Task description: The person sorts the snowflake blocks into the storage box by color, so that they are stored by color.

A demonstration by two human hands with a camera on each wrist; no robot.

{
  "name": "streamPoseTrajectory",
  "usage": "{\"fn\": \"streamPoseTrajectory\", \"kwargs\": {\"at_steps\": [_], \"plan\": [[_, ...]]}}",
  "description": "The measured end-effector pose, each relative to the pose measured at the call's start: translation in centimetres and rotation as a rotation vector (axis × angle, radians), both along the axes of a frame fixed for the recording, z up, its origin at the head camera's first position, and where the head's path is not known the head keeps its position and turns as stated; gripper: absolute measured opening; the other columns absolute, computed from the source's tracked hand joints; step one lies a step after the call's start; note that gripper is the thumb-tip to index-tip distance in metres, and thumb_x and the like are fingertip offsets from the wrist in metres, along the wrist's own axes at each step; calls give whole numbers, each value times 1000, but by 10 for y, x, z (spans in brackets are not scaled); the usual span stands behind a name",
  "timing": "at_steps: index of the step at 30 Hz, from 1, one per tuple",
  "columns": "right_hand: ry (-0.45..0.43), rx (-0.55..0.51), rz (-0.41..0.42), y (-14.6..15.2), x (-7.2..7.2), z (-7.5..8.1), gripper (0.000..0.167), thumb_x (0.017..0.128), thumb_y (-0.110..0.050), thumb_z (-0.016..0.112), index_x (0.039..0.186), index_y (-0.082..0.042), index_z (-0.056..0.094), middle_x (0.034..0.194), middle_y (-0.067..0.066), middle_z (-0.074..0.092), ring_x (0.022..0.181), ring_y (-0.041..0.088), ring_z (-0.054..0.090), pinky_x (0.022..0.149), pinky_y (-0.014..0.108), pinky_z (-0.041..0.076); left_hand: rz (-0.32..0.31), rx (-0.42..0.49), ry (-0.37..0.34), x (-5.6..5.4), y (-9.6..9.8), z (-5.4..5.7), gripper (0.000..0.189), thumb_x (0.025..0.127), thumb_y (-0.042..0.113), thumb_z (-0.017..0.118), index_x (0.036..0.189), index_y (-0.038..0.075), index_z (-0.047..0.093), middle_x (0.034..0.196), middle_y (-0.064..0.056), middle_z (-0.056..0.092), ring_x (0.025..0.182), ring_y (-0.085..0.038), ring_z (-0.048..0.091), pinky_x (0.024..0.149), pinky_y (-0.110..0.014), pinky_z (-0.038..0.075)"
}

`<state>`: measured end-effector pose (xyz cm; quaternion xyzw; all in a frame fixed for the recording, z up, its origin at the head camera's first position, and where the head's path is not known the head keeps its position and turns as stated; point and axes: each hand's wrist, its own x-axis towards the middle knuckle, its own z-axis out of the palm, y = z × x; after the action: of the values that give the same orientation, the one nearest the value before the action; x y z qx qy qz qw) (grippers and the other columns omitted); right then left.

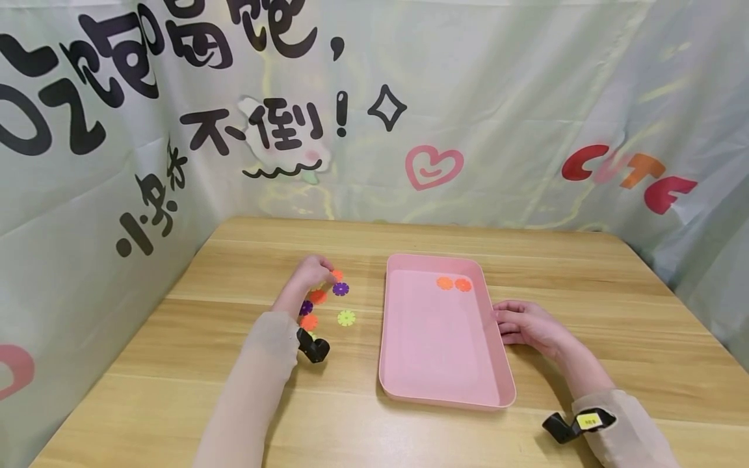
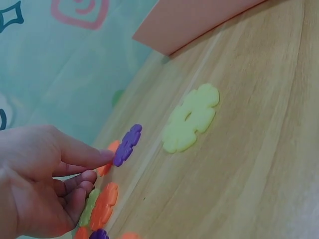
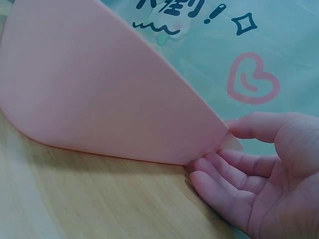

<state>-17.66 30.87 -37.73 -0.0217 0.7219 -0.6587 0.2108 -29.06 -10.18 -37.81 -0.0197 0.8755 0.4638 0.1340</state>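
My left hand (image 1: 305,276) is at an orange, flower-shaped plastic disc (image 1: 337,275) on the wood-grain bench (image 1: 328,403) — I cannot tell whether its fingers pinch it. My right hand (image 1: 529,323) grips the side of a shallow, rectangular pink tray (image 1: 439,351) — two orange discs (image 1: 463,285) lie inside, near its far end.

Printed cloth (image 1: 374,169) behind the table (image 1: 585,279) suggests a curtained booth.
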Motion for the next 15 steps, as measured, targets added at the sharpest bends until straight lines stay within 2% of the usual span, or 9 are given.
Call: {"fn": "streamPoseTrajectory", "kwargs": {"at_steps": [3, 6, 11, 15], "plan": [[0, -7, 2, 0, 0, 0, 23, 94, -13, 52, 109, 5, 49, 89, 2, 64, 79, 14, 64, 72, 31, 55, -12, -18, -7, -1, 1, 0, 29, 82, 3, 60, 110, 2, 54, 112, -14, 54, 98, -29, 50, 78, -39, 48], [-1, -2, 1, 0, 0, 0, 24, 94, -13, 52, 110, 5, 48, 89, 2, 64, 79, 14, 64, 73, 31, 55, 3, -21, -7, -2, 3, 1, 27, 81, 1, 58, 108, 1, 53, 108, -14, 53, 92, -28, 49, 72, -36, 48], [-3, 6, -1, 0, -1, 0, 26, 94, -13, 52, 111, 7, 47, 89, 2, 64, 80, 14, 64, 73, 31, 54, 50, -58, 67, -6, 4, 4, 21, 82, -1, 55, 103, -2, 55, 100, -14, 55, 85, -25, 48, 67, -31, 46], [-2, 5, -2, 1, -1, 0, 26, 94, -13, 52, 111, 7, 47, 89, 2, 64, 80, 14, 64, 73, 31, 54, 86, -7, 63, -5, 5, 5, 17, 86, 0, 49, 102, -1, 54, 100, -13, 54, 86, -25, 48, 68, -31, 46]]}}
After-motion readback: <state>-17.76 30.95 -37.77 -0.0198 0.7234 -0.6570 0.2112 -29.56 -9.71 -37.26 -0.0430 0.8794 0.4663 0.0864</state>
